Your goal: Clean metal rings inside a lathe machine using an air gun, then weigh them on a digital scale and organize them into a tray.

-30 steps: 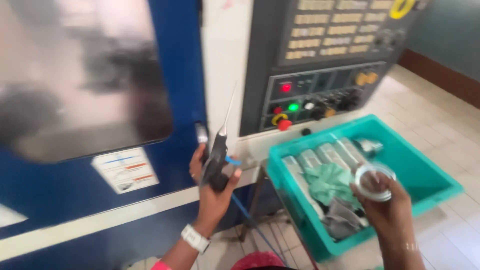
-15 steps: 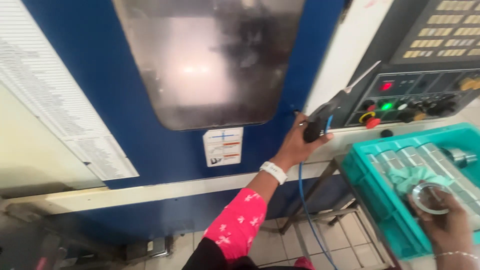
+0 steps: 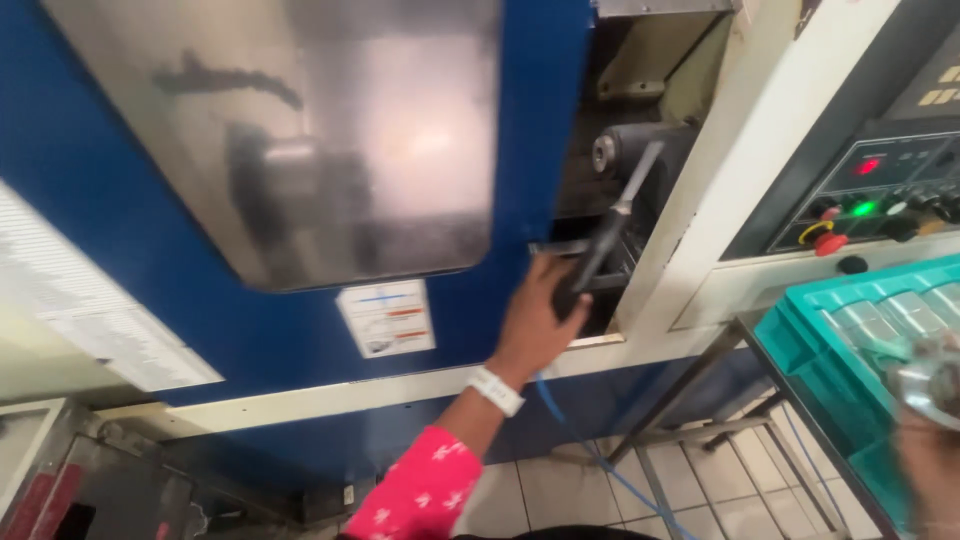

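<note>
My left hand [image 3: 533, 322] grips a black air gun [image 3: 606, 244] with a thin metal nozzle that points up into the machine's dark opening [image 3: 640, 130]. A blue hose [image 3: 585, 445] hangs from the gun. The hand sits at the right edge of the blue sliding door [image 3: 545, 120], which has a steel-framed window [image 3: 300, 130]. At the lower right edge my right hand [image 3: 932, 462], blurred, holds a shiny metal ring [image 3: 925, 382] over a teal crate [image 3: 790, 335].
A control panel [image 3: 880, 190] with red and green lights and a red button stands at the right. The teal crate holds several metal parts and rests on a metal frame stand [image 3: 690, 420]. The floor below is tiled [image 3: 560, 500].
The blue door has slid left, and a gap at its right edge now shows the machine's inside. My left hand with the air gun has risen to that gap. The right hand still holds the ring.
</note>
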